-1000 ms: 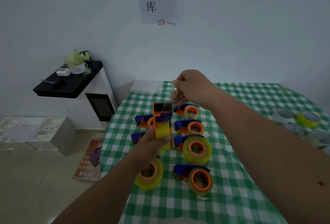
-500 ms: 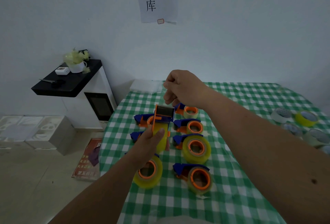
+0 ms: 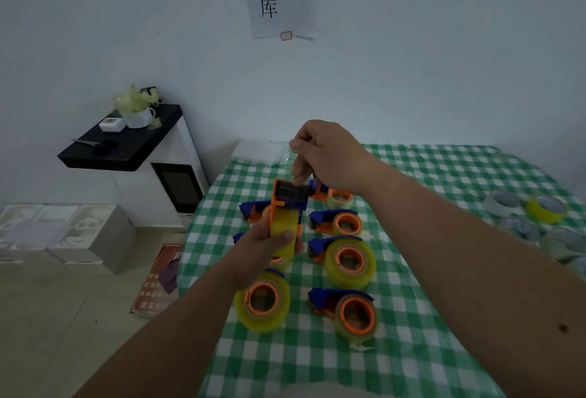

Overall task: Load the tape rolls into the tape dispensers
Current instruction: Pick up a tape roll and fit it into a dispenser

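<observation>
step in hand: threading the tape end through the head of a dispenser (image 3: 287, 207) that already carries a yellow roll. left hand (image 3: 264, 250) is wrapped around it, held up above the checked tablecloth (image 3: 412, 350), thumb on the roll face. right hand (image 3: 323, 152) is curled just above the orange-and-blue head, fingertips pinched, probably on the clear tape end; film is too thin to confirm.

next move, my read: pull the end down over the cutter edge and press it flat without twisting.

materials: hard glossy plastic frames, orange hubs, translucent yellowish tape in fat rings. loaded dispensers (image 3: 345, 259) lie in two rows below. spare rolls (image 3: 545, 209) sit well apart at the right edge.
</observation>
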